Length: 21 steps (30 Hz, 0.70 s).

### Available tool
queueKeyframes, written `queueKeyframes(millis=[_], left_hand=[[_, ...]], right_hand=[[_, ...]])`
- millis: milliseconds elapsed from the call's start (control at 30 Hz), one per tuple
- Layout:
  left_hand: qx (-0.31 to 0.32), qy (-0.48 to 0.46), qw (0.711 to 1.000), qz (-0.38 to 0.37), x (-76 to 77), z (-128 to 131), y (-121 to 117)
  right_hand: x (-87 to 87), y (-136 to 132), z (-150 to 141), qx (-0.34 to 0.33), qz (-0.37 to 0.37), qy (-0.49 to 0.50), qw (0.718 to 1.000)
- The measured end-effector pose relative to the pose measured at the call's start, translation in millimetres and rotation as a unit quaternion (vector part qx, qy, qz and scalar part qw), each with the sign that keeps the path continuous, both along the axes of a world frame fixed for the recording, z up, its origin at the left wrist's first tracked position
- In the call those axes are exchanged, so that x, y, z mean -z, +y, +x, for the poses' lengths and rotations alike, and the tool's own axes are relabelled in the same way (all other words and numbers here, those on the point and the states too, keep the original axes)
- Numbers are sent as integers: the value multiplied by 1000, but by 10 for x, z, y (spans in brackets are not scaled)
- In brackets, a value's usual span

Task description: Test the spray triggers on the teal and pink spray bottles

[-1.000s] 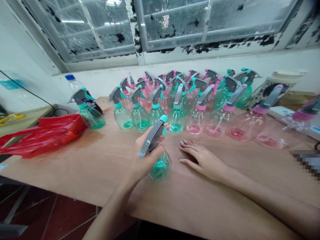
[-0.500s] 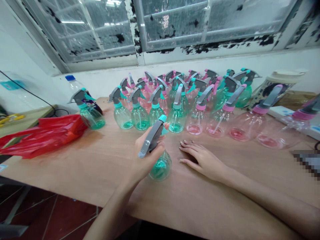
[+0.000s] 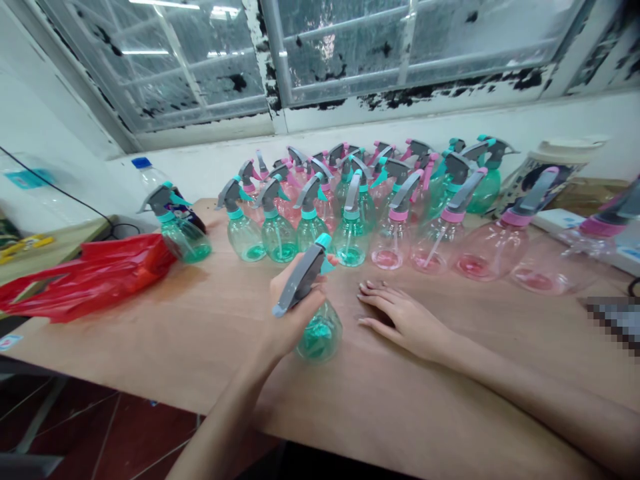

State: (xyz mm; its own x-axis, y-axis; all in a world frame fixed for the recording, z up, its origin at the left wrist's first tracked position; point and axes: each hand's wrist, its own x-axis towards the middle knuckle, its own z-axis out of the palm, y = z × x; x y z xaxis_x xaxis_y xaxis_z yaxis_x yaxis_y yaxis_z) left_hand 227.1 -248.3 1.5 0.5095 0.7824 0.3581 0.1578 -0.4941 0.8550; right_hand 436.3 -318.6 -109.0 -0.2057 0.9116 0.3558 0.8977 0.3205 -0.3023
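Note:
My left hand [image 3: 290,317] is wrapped round the neck of a green spray bottle [image 3: 320,333] with a grey and teal trigger head. That bottle stands close to upright near the middle of the table, its nozzle end pointing away from me. Fingers behind the neck are partly hidden. Lying on the tabletop to the right, my right hand [image 3: 405,320] has its fingers stretched out and holds nothing. Beyond both hands stands a row of spray bottles, green ones [image 3: 277,237] on the left and clear pink ones [image 3: 493,250] on the right, with several more behind.
A red plastic bag [image 3: 110,273] lies on the left, beside a lone green spray bottle [image 3: 187,240] and a blue-capped drink bottle [image 3: 150,175]. At the back right a patterned cup [image 3: 545,173] leans near a white box [image 3: 565,223]. The wooden table [image 3: 165,353] ends at a front edge.
The view has shifted very slightly. Both hands and the held spray bottle keep nearly the same places.

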Motion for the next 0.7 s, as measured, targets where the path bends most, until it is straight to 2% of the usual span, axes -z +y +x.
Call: queueKeyframes(millis=[100,200,400,500,700], left_hand=[[17,2,1000,8,-56,8,-36],[7,8,1000,24,-85,16,-54],[-81,64,994,36,-14,-13,-62],[-104,81,991,31,31,-63,-75],[-46,105,993,-19,55,-196,-108]], right_hand=[[-2,-3,0,-1,5,15,1000],[-9,-4,-4,-3,6,27,1000],[-20,-1,-15,-7,6,38,999],[-17,2,-18,-9,9,44,999],[-17,10,-22,-9,4,35,999]])
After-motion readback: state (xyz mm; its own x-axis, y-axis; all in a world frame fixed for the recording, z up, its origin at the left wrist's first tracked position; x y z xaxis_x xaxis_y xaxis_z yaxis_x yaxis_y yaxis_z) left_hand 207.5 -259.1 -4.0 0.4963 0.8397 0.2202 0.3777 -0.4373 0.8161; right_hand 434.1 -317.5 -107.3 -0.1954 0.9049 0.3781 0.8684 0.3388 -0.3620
